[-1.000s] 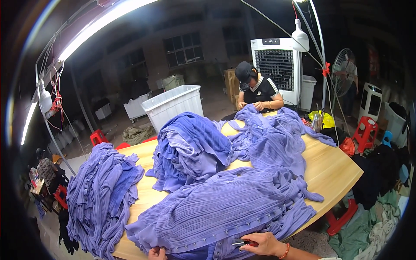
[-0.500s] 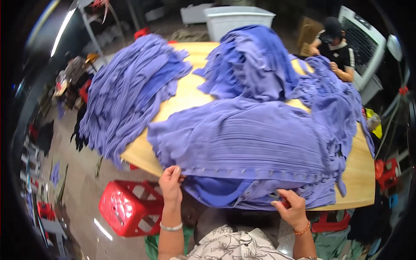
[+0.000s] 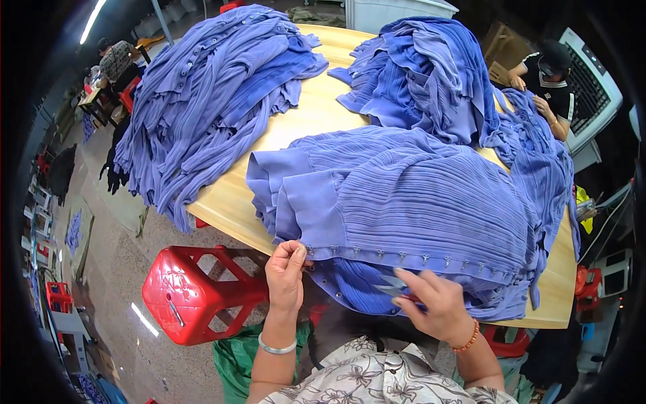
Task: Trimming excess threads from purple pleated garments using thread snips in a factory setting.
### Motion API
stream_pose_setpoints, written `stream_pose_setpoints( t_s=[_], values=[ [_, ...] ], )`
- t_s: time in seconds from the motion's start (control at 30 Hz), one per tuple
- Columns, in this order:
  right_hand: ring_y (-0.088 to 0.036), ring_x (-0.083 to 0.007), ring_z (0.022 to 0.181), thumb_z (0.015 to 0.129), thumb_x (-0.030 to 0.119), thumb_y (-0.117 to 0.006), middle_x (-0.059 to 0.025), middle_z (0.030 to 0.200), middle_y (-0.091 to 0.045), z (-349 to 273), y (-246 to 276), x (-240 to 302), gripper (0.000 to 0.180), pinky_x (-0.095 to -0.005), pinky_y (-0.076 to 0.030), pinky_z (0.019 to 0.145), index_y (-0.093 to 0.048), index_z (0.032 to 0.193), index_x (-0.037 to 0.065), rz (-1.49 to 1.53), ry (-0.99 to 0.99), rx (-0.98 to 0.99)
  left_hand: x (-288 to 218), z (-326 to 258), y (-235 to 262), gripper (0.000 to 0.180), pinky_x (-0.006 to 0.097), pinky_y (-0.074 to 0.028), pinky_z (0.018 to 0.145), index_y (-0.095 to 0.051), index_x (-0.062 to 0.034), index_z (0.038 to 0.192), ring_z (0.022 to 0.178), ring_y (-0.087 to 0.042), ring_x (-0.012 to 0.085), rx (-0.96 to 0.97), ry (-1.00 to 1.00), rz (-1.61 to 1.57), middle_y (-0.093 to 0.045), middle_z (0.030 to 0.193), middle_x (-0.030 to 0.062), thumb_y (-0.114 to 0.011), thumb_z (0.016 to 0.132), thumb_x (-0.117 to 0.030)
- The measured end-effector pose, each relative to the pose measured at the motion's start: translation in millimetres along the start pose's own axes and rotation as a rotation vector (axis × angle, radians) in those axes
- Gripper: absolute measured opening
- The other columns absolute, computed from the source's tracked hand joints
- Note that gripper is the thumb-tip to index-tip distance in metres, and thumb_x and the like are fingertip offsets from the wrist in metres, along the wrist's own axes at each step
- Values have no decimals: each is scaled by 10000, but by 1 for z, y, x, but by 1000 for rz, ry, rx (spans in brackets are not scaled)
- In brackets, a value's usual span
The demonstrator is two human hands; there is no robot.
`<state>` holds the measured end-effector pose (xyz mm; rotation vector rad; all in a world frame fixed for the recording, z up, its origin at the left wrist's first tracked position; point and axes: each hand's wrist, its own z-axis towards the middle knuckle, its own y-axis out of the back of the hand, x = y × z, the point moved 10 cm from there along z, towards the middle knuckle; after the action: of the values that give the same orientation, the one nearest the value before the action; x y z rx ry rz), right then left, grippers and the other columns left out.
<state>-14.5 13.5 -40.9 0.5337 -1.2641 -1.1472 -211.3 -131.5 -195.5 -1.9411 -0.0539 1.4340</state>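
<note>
A purple ribbed cardigan (image 3: pixel 410 195) lies spread on the near part of the table, with a row of small fastenings along its front band (image 3: pixel 404 258). My left hand (image 3: pixel 286 277) pinches the left end of that band between thumb and fingers. In my right hand (image 3: pixel 434 304) is a pair of thread snips (image 3: pixel 390 286), somewhat blurred, their grey blades pointing left just below the band. My right fingers hide the handles. Under the band, a darker blue-purple part of the knit (image 3: pixel 356 286) hangs at the table edge.
Heaps of similar purple knitwear lie at the far left (image 3: pixel 208 101), far middle (image 3: pixel 431 81) and right (image 3: pixel 538 161) of the wooden table (image 3: pixel 269 148). A red stool (image 3: pixel 182 296) stands at near left. A co-worker (image 3: pixel 548 87) handles garments at far right.
My right hand has moved left and up along the band, bringing the snips nearer my left hand. The left hand keeps its pinch at the band's end. The whole view has shifted.
</note>
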Motion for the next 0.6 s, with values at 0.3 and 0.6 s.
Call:
stream_pose_setpoints(
  t_s=[0.3, 0.6],
  values=[
    [-575, -198, 598, 832, 210, -768, -41, 756, -522, 75, -53, 39, 471, -342, -446, 511, -633, 1265, 78, -77, 166, -68, -4, 3, -8, 81, 206, -470, 790, -616, -17, 1027, 836, -596, 63, 54, 29, -62, -660, 955, 21, -652, 966, -57],
    [-594, -170, 622, 847, 216, -744, -22, 756, -511, 81, -74, 47, 436, -326, -449, 516, -636, 1251, 93, -189, 215, -3, 0, -1, -4, 86, 221, -473, 827, -614, -14, 1031, 868, -593, 69, 95, 26, -90, -665, 1035, 39, -647, 969, -63]
  ],
)
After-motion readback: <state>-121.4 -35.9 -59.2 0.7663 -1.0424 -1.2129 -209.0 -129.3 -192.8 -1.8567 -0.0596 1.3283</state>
